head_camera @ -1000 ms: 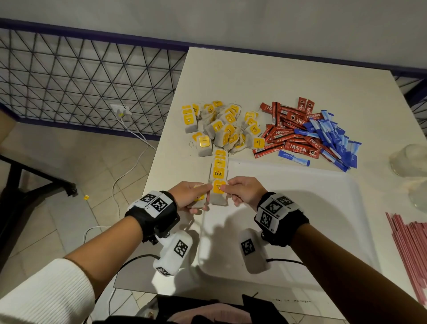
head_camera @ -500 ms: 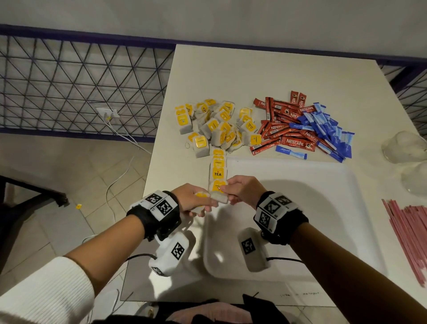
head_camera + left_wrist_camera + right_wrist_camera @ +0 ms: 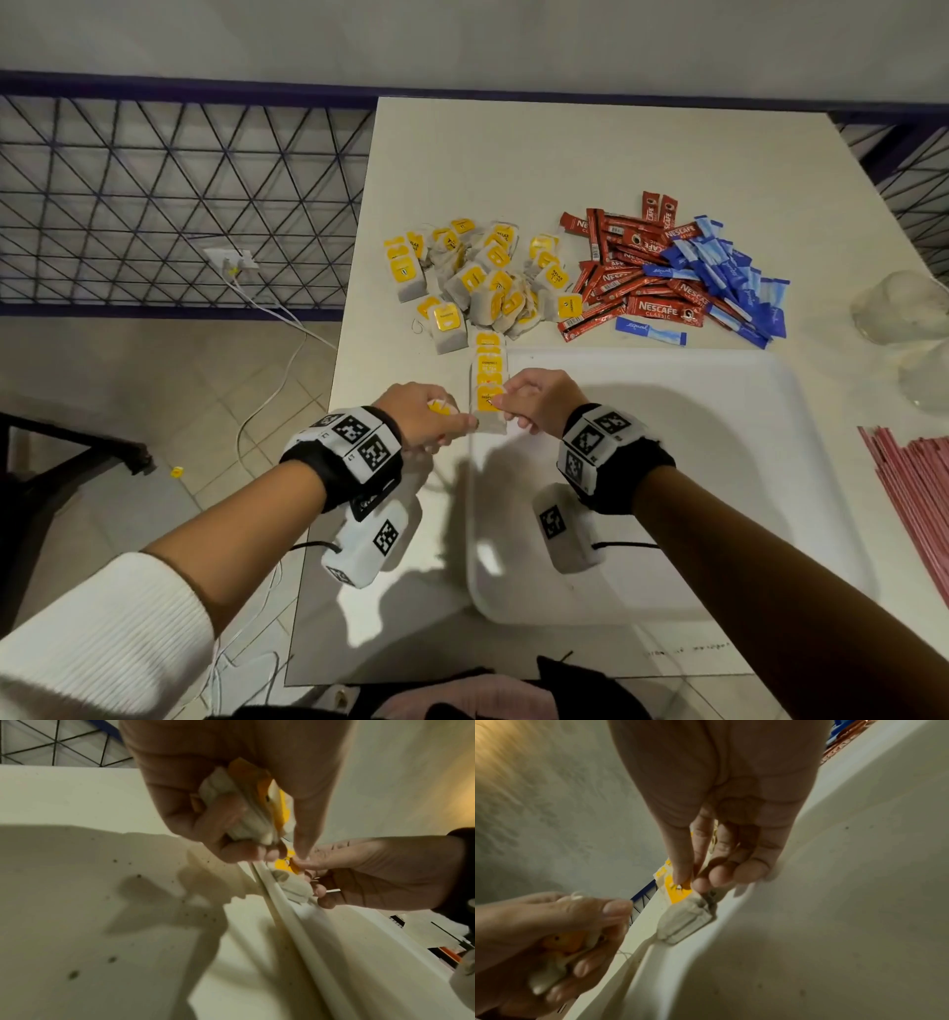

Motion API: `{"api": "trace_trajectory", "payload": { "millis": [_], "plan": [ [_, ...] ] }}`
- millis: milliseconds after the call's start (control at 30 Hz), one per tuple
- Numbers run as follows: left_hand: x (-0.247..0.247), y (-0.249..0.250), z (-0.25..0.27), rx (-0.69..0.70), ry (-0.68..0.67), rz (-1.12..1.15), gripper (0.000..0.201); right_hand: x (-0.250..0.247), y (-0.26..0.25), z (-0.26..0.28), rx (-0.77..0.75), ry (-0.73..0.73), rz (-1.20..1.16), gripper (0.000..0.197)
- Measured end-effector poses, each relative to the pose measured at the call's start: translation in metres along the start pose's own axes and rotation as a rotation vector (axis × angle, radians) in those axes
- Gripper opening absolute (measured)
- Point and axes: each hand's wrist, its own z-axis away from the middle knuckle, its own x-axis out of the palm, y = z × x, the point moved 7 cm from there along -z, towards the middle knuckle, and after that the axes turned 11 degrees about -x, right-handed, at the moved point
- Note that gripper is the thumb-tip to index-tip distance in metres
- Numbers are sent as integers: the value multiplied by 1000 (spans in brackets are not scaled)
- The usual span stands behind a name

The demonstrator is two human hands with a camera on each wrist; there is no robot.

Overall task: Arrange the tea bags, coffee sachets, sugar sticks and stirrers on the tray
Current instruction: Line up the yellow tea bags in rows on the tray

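Note:
A white tray [image 3: 719,462] lies on the table in front of me. A short row of yellow-tagged tea bags [image 3: 488,365] runs along its left rim. My right hand [image 3: 534,401] pinches the nearest tea bag [image 3: 687,914] of that row by its yellow tag, at the tray's left rim. My left hand [image 3: 426,416], just left of the rim, grips a small bunch of tea bags [image 3: 252,807] in curled fingers. A loose heap of tea bags [image 3: 477,277], red coffee sachets [image 3: 631,277] and blue sugar sticks [image 3: 729,277] lie beyond the tray. Pink stirrers [image 3: 914,493] lie at the right.
Clear plastic cups [image 3: 898,308] stand at the table's right edge. The table's left edge [image 3: 339,360] drops to a tiled floor with a white cable [image 3: 267,406]. A wire mesh fence [image 3: 154,205] runs behind on the left.
Both hands stay at the tray's left rim on the tea bags. The head view has shifted slightly, so the table sits a little further left in the picture.

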Motion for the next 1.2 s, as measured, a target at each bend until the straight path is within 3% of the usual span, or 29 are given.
{"api": "trace_trajectory", "payload": {
  "millis": [100, 267, 633, 700, 833, 900, 1000, 1200],
  "plan": [
    [-5, 8, -4, 32, 112, -111, 30, -1, -1, -2, -6, 8, 7, 15],
    [2, 14, -6, 21, 121, -205, 35, -3, 3, -4, 17, 72, -10, 19],
    [1, 13, -6, -56, 161, -120, 32, -4, 4, -8, -16, 42, -6, 19],
    [4, 13, 0, -64, 86, 22, 30, -9, 2, -7, -21, 50, -14, 23],
    [14, 22, 17, -61, -224, 529, 20, -20, -14, 3, -99, 47, -93, 25],
    [19, 27, 23, -77, -373, 728, 37, -17, -25, 12, -140, -59, -145, 20],
    [20, 29, 27, -95, -425, 846, 46, -8, -33, 22, -169, -181, -99, 19],
    [27, 33, 39, -144, -498, 928, 34, -6, -32, 19, -205, -120, -132, 26]
  ]
}}
